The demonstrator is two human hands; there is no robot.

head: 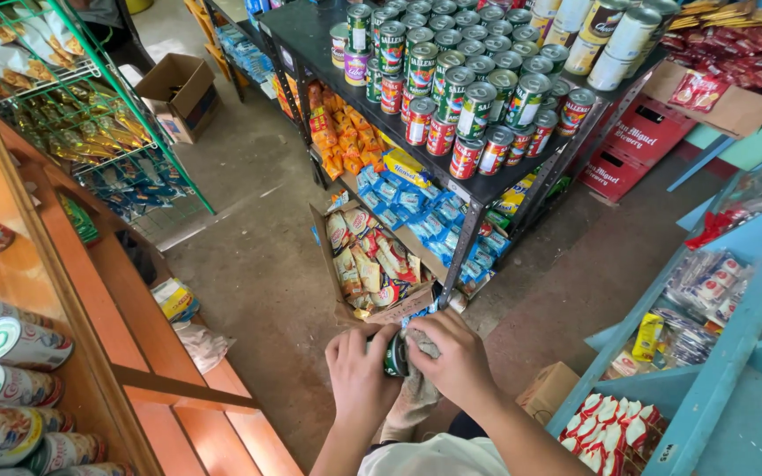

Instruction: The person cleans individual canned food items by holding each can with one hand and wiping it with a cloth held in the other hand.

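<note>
Several tins (6,344) lie on their sides on the orange wooden shelf (134,353) at the far left, their round silver ends gleaming toward the camera, with a green wire rack (90,106) of crinkly foil packets above them and an open cardboard box (183,88) on the bare concrete floor (249,247) beyond. Moving right to the lower middle, the left hand (361,375) is curled closed around a small green can (396,354), gripping its side, and the right hand (459,357) is closed as well, pressing a limp grey cloth (416,388) against the same can, so the can sits between both hands just above the person's lap. It looks like a wiping step, the can being rubbed clean; I judge the next move calls for turning the smooth cylinder in the left hand's grip so the cloth reaches the unwiped side, without letting the slick metal slip. Behind the hands a tilted carton (372,264) of glossy snack packets leans at the foot of a black metal rack (478,189), whose top carries tight rows of upright red and green cans (460,79). At the right, a pale blue painted shelf (734,317) holds clear plastic bags of small sweets.
</note>
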